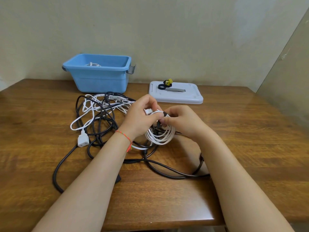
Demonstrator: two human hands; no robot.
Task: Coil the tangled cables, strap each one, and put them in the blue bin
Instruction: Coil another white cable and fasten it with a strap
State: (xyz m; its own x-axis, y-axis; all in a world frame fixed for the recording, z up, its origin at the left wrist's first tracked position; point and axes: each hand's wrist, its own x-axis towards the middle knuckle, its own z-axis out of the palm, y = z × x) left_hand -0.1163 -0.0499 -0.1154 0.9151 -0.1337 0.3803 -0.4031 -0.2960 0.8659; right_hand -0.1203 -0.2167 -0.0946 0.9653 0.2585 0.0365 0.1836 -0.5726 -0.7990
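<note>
A coiled white cable (161,135) hangs between my hands above the table. My left hand (142,117) pinches the top of the coil near its white plug. My right hand (181,120) holds a black strap (164,114) wrapped around the same spot. A tangle of black and white cables (100,113) lies on the wooden table to the left, with a white socket end (83,141). The blue bin (98,73) stands at the back left with a white coil (92,64) inside.
A grey lid (177,95) lies at the back right of the bin, carrying spare black and yellow straps (165,84). A long black cable (167,171) loops under my forearms near the table's front edge. Walls close off the back and right.
</note>
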